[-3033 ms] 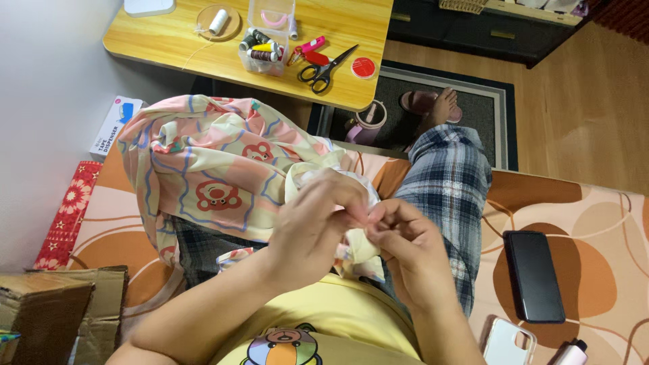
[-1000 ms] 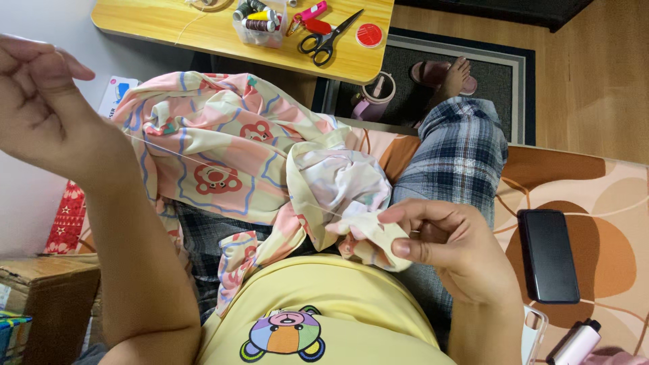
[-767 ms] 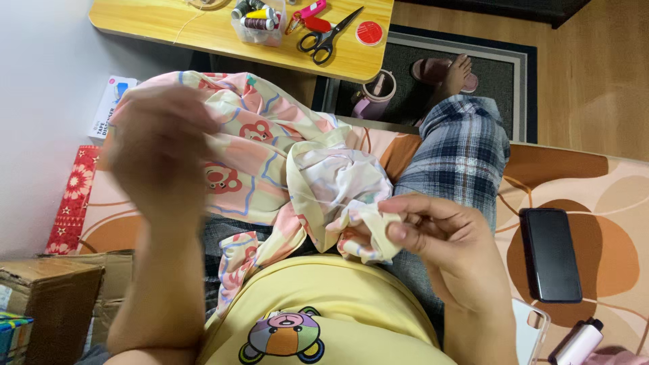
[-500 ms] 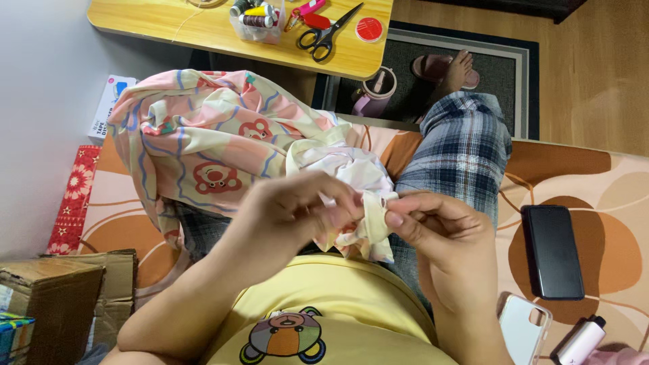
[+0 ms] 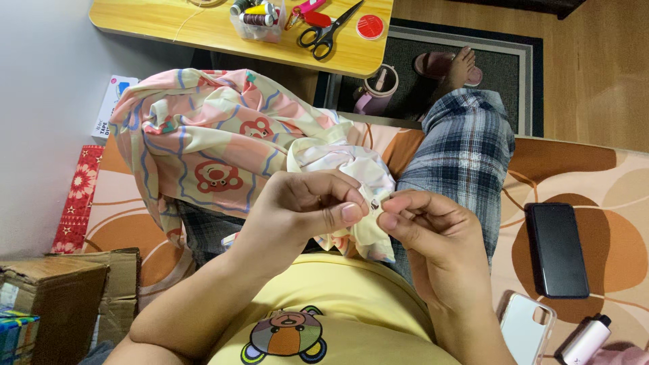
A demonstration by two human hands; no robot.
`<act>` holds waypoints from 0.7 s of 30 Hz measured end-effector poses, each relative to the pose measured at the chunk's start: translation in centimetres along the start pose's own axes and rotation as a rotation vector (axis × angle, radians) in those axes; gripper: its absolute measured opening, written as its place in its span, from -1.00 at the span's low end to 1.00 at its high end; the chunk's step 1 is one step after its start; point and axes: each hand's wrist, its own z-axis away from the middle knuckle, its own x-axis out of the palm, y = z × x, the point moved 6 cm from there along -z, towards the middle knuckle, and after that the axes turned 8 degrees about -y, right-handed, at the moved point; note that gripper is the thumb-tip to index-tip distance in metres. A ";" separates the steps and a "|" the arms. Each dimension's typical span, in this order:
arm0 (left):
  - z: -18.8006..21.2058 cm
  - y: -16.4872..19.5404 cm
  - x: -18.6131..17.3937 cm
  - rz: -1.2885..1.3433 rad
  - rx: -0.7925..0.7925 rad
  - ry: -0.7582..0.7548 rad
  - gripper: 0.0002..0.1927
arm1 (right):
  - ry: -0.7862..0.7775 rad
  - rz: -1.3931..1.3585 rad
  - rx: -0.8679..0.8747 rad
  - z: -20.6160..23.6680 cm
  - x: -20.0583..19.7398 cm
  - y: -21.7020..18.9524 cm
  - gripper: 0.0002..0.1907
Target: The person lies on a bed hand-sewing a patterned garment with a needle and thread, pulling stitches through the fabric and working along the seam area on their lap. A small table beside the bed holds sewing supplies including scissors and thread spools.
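Fingertips of both hands meet in front of the person's chest, thumb pressed to forefinger on each side, pinching a small bunched fold of pale cream cloth (image 5: 368,233) between them. Left hand (image 5: 304,209) curls in from the left, its thumb and forefinger closed on the cloth's edge; right hand (image 5: 433,233) mirrors it from the right, nails touching the same fold. A tiny dark speck sits where the fingertips meet, too small to say whether it is a needle, a snap or a knot. That cream cloth is part of a larger soft garment (image 5: 209,149), pink and pale yellow with wavy blue lines and cartoon bear faces, heaped over the lap and the left knee. It looks light, limp and easily creased, likely to slide and sag if held loosely, so a firm pinch right at the worked edge, with the bulk resting on the lap, seems the sensible hold. Plaid trousers (image 5: 463,149) cover the right leg. To the right, on a patterned orange sofa (image 5: 588,169), lie a black phone (image 5: 558,250) and a clear phone case (image 5: 526,331). Beyond the knees, a yellow wooden table (image 5: 203,30) carries black-handled scissors (image 5: 328,30) and a clear box of thread spools (image 5: 257,15).
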 end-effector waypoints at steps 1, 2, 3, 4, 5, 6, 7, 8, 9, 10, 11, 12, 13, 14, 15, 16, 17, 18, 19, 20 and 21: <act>0.0 0.1 0.0 -0.010 0.015 -0.004 -0.81 | -0.004 -0.007 0.003 0.0 0.0 0.1 -0.82; 0.0 0.2 0.0 -0.020 0.029 -0.007 -0.81 | -0.008 -0.014 0.007 -0.1 0.0 0.1 -0.82; 0.0 0.2 0.1 -0.020 0.027 -0.006 -0.81 | -0.011 -0.020 0.011 -0.1 0.0 0.1 -0.82; 0.0 0.2 0.1 -0.020 0.025 -0.005 -0.80 | -0.008 -0.006 0.006 -0.1 0.0 0.1 -0.83; 0.0 0.2 0.2 -0.021 0.024 -0.004 -0.79 | -0.007 0.007 0.000 -0.1 0.1 0.0 -0.83; 0.1 0.2 0.2 -0.013 0.017 -0.009 -0.80 | -0.005 0.021 -0.005 -0.1 0.1 -0.1 -0.84; 0.1 0.3 0.3 -0.005 0.010 -0.014 -0.80 | -0.010 0.038 -0.011 -0.1 0.2 -0.2 -0.84; 0.1 0.3 0.4 0.003 0.003 -0.019 -0.80 | -0.015 0.055 -0.017 -0.1 0.2 -0.4 -0.83; 0.1 0.4 0.5 -0.006 0.011 -0.020 -0.80 | -0.019 0.072 -0.023 -0.1 0.2 -0.5 -0.83; 0.0 0.5 0.6 -0.015 0.018 -0.021 -0.81 | -0.020 0.071 -0.028 -0.1 0.3 -0.5 -0.82; -0.1 0.5 0.8 -0.024 0.025 -0.023 -0.81 | -0.020 0.069 -0.033 -0.2 0.3 -0.5 -0.80; -0.1 0.7 0.9 -0.106 0.047 -0.017 -0.82 | -0.020 0.068 -0.040 -0.3 0.3 -0.5 -0.79; -0.2 0.9 1.1 -0.189 0.068 -0.010 -0.84 | -0.018 0.069 -0.043 -0.3 0.3 -0.5 -0.79; -0.2 1.1 1.2 -0.272 0.090 -0.003 -0.85 | -0.017 0.071 -0.046 -0.3 0.3 -0.5 -0.80; -0.2 1.7 1.3 -0.381 0.157 0.009 -0.87 | -0.017 0.073 -0.049 -0.3 0.3 -0.5 -0.80; -0.1 2.2 1.4 -0.490 0.223 0.021 -0.89 | -0.015 0.070 -0.042 -0.3 0.3 -0.5 -0.79; 0.0 2.8 1.6 -0.599 0.290 0.033 -0.91 | -0.012 0.067 -0.034 -0.2 0.2 -0.5 -0.79; 0.1 3.0 1.5 -0.677 0.290 0.085 -0.91 | -0.010 0.064 -0.027 -0.2 0.2 -0.5 -0.78; 0.2 3.2 1.5 -0.754 0.291 0.137 -0.92 | -0.021 0.074 -0.035 -0.2 0.3 -0.6 -0.79; 0.3 3.4 1.4 -0.830 0.291 0.189 -0.92 | -0.033 0.084 -0.044 -0.1 0.4 -0.7 -0.79; 0.6 3.8 1.7 -0.891 0.348 0.201 -0.93 | -0.043 0.093 -0.052 -0.1 0.5 -0.8 -0.80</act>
